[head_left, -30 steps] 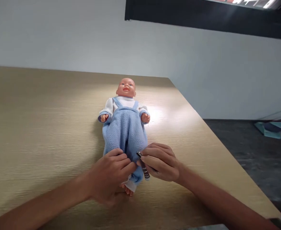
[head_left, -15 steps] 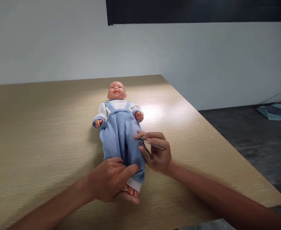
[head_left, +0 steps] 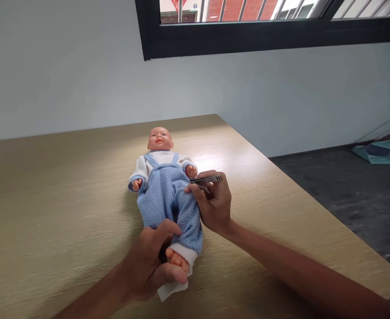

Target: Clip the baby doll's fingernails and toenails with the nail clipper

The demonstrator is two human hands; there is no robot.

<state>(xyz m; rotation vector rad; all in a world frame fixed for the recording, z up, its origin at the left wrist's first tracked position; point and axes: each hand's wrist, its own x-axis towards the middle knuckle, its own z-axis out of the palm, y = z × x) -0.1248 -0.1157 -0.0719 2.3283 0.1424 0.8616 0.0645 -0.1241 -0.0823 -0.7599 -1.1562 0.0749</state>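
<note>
Right grip (head_left: 216, 206) is closed on a metal clipper (head_left: 208, 179), which is held between thumb and fingers, while the left grip (head_left: 147, 263) is half curled around the bare foot of a blue-overalled doll (head_left: 164, 192), its thumb laid along the toes and its forefinger rested on the trouser leg. Face up on the tabletop (head_left: 65, 199), the doll is stretched out beyond the left grip and just beside the right one; below the left thumb, a white scrap (head_left: 171, 290) is partly exposed.
</note>
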